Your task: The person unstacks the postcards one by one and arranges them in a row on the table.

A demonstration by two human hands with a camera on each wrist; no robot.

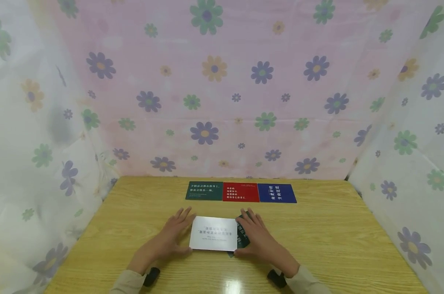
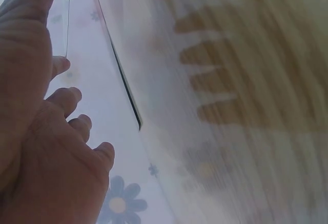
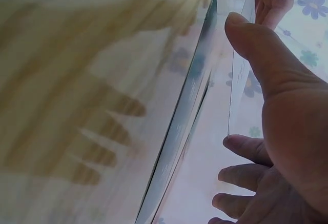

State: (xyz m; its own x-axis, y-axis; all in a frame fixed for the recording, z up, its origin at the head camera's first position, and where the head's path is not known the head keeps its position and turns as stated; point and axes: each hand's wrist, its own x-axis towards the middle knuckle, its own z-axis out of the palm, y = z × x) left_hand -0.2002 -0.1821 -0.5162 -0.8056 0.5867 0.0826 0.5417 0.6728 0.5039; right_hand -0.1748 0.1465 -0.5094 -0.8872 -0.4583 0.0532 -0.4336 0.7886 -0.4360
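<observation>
A white card [image 1: 213, 233] with grey print is held level above the table, its print upside down in the head view. My left hand [image 1: 168, 237] grips its left short edge, thumb at the near corner and a finger at the far one. On the opposite edge my right hand [image 1: 260, 241] pinches the corners the same way; the right wrist view shows thumb and finger on the thin card [image 3: 238, 80]. Beneath it, partly hidden by card and right hand, a dark green card [image 1: 241, 240] with white print lies askew on the table.
Behind the hands, a green card [image 1: 204, 191], a red card [image 1: 241, 192] and a blue card [image 1: 277, 193] lie side by side in a row on the wooden table [image 1: 336, 237]. Flower-patterned sheets [image 1: 222, 102] enclose the table at the back and both sides.
</observation>
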